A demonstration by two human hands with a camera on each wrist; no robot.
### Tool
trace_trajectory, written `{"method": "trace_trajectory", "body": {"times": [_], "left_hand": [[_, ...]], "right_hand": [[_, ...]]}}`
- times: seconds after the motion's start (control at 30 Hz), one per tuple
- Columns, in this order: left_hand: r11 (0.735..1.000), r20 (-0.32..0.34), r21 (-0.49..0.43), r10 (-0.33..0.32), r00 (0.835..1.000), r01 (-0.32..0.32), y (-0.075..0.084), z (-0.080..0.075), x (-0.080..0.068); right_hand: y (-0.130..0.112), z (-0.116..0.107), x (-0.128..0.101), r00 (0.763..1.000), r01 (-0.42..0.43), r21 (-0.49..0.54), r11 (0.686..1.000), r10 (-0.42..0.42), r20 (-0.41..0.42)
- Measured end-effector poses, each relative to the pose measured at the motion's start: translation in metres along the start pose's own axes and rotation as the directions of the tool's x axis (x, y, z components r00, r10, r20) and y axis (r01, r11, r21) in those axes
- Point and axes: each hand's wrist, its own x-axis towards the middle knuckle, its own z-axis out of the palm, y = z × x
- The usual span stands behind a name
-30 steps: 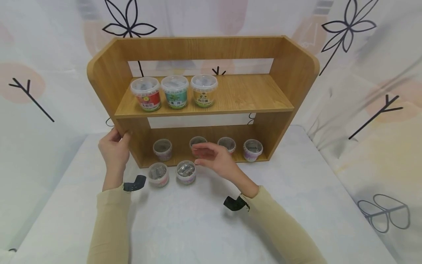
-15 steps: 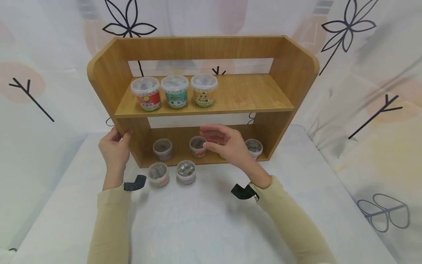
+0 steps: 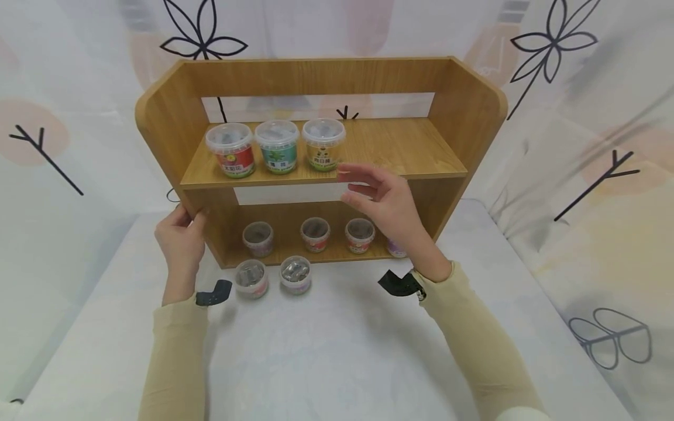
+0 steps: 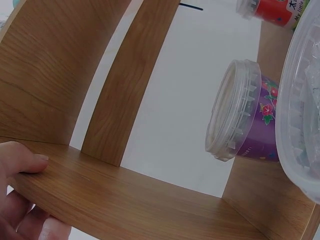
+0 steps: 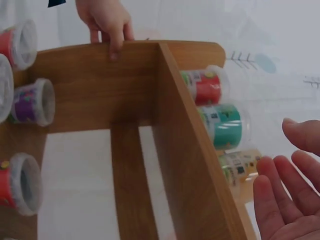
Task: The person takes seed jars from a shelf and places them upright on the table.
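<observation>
The shelf (image 3: 321, 76) is honey-brown woodgrain, and its top row of clear-lidded tubs runs red (image 3: 230, 149), teal (image 3: 277, 146), yellow (image 3: 323, 144). Behind hangs a white curtain (image 3: 579, 105) printed with black leaf outlines (plus faded pink blotches); both sleeves (image 3: 174, 356) are pale beige.

Your left hand (image 3: 181, 245) grips the left side panel of the wooden shelf (image 3: 174, 126), which stands upright on the table. Your right hand (image 3: 387, 199), fingers relaxed and holding nothing, hovers before the upper board's front edge, at four o'clock from the yellow-labelled tub (image 3: 323, 144), upright and lidded, rightmost of three.
</observation>
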Motion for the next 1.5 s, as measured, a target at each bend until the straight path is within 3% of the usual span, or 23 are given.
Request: {"method": "trace_trajectory", "body": {"times": [0.3, 0.53, 0.97, 1.5], "left_hand": [[1.000, -0.001, 0.003, -0.001, 1.000, 0.001, -0.001, 0.000, 0.000], [1.000, -0.002, 0.009, 0.004, 1.000, -0.004, -0.002, 0.000, 0.000], [1.000, 0.002, 0.018, -0.013, 1.000, 0.013, -0.002, 0.000, -0.002], [1.000, -0.005, 0.014, 0.009, 1.000, -0.009, -0.002, 0.001, -0.001]], "right_hand": [[-0.005, -0.012, 0.023, 0.997, -0.024, -0.068, 0.997, 0.019, -0.077], [-0.002, -0.020, 0.036, 0.991, -0.105, -0.080, 0.991, 0.097, -0.097], [0.001, -0.020, 0.056, 0.986, -0.165, -0.149, 0.975, 0.164, -0.019], [0.002, -0.007, 0.077, 0.978, -0.207, -0.100, 0.973, 0.209, 0.008]]}}
